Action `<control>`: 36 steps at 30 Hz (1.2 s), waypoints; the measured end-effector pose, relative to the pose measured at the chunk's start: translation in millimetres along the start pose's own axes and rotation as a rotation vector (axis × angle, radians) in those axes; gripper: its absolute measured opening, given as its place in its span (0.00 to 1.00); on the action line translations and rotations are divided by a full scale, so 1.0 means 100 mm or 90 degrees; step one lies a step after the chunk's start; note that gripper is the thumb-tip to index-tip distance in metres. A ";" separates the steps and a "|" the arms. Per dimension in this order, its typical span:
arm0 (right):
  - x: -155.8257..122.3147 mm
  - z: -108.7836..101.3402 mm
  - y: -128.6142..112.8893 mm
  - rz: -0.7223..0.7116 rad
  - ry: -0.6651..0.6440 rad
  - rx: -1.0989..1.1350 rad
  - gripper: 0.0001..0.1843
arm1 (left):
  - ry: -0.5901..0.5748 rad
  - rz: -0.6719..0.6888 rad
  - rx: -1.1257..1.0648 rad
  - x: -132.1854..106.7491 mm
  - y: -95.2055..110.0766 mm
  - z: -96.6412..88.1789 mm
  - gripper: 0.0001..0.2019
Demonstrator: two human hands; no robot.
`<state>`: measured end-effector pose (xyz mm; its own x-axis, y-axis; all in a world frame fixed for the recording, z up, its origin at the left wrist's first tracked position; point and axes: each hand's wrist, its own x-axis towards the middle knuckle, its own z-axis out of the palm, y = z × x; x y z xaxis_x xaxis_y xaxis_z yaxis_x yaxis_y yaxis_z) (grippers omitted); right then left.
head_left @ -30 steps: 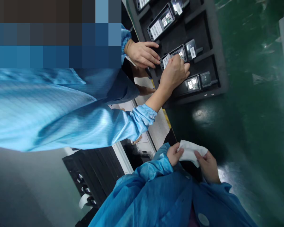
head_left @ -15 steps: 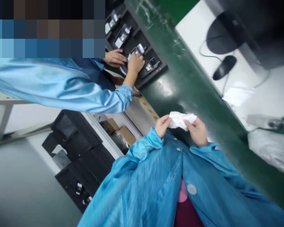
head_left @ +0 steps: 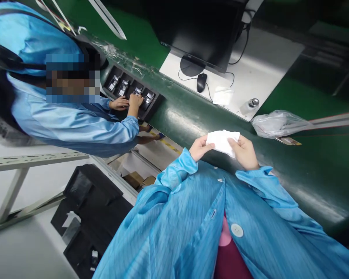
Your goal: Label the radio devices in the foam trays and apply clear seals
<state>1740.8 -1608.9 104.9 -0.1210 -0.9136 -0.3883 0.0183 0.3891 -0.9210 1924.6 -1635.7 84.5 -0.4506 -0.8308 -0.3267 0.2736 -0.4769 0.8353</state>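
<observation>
White sheet (head_left: 221, 143), pinched at both ends by left hand (head_left: 200, 147) and right hand (head_left: 246, 152), with fingers nearly closed and thumbs on top. Looks held so to stay flat.

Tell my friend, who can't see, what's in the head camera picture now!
The wearer's left hand and right hand hold a white cloth or tissue between them at a green table. Farther left, a co-worker in blue reaches into a black tray of small devices. Beyond stands a dark monitor.
</observation>
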 end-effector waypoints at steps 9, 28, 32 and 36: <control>-0.38 -0.55 0.19 -0.071 -0.014 -0.180 0.25 | 0.147 0.005 0.026 -0.24 -0.48 0.57 0.35; -0.74 -0.42 0.38 -0.138 0.061 -0.022 0.19 | 0.036 -0.212 -0.160 -0.64 -0.73 0.79 0.24; -0.65 -0.48 0.43 0.002 -0.052 0.065 0.20 | 0.044 -0.190 -0.047 -0.62 -0.75 0.74 0.22; -0.64 -0.54 0.35 0.075 -0.193 0.140 0.23 | 0.066 -0.136 0.050 -0.60 -0.58 0.68 0.30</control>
<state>1695.4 -1530.5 99.0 0.1922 -0.8706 -0.4528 0.2313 0.4886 -0.8413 1877.7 -1538.7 85.9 -0.4006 -0.7403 -0.5398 0.1121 -0.6244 0.7731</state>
